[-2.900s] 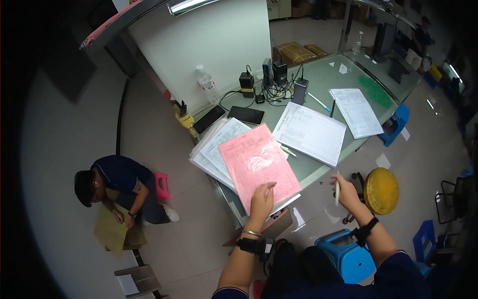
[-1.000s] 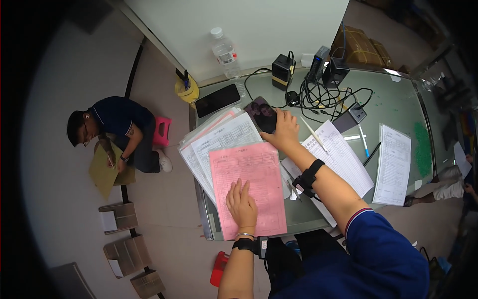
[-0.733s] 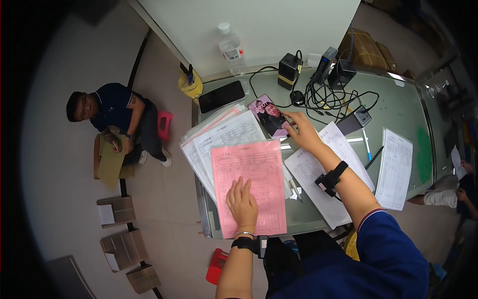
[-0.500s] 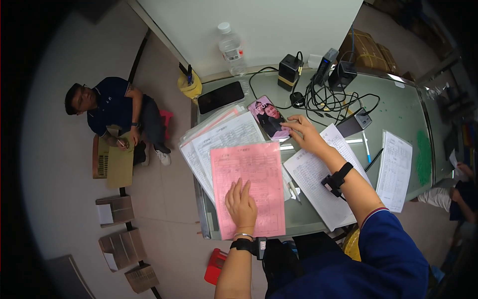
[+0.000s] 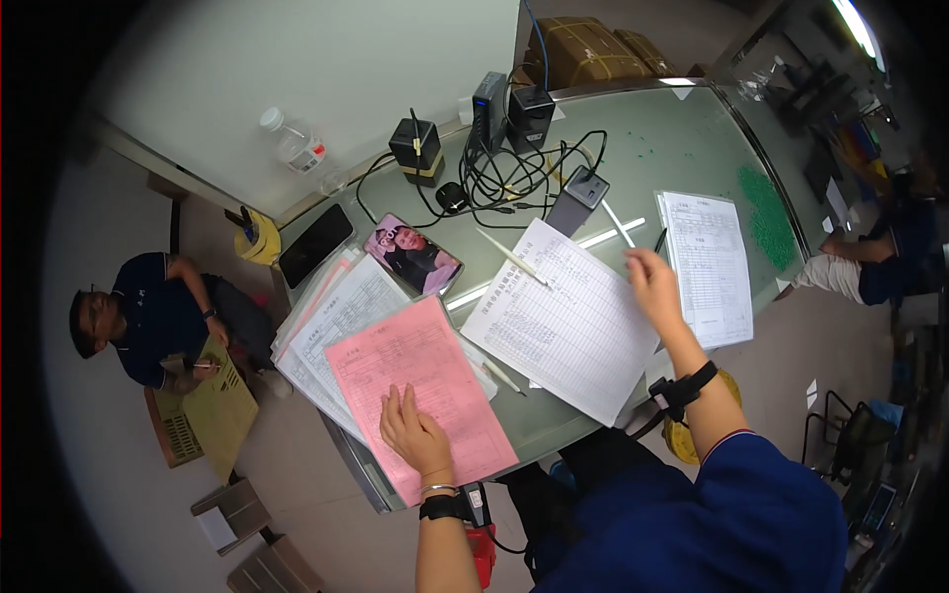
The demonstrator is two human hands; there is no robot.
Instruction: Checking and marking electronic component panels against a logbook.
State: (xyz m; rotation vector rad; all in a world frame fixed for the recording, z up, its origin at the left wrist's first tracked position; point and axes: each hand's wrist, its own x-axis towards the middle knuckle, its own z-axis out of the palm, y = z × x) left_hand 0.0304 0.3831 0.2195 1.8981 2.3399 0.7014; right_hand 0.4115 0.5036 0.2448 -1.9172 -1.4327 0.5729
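My left hand (image 5: 415,432) rests flat with fingers apart on a pink printed form (image 5: 445,381), which lies over a stack of white sheets (image 5: 341,331). At the right, the fingers of my right hand (image 5: 656,287) are closed around the lower end of a white pen (image 5: 617,221), whose lower part they hide. Left of that hand lies a white sheet with a ruled table (image 5: 583,331), and a pale pen (image 5: 512,259) sits across its upper edge. Another pale pen (image 5: 502,376) is between this sheet and the pink form.
Behind the papers are a picture-covered phone (image 5: 413,255), a dark phone (image 5: 316,245), tangled black cables (image 5: 494,183), chargers (image 5: 417,148) and a plastic bottle (image 5: 295,143). A sleeved form (image 5: 707,272) and green granules (image 5: 766,217) lie rightward. A seated person (image 5: 163,311) is at left, another (image 5: 880,247) at right.
My right hand has moved right from the picture-covered phone to the white pen. The view has turned and shifted right. My left hand stays on the pink form.
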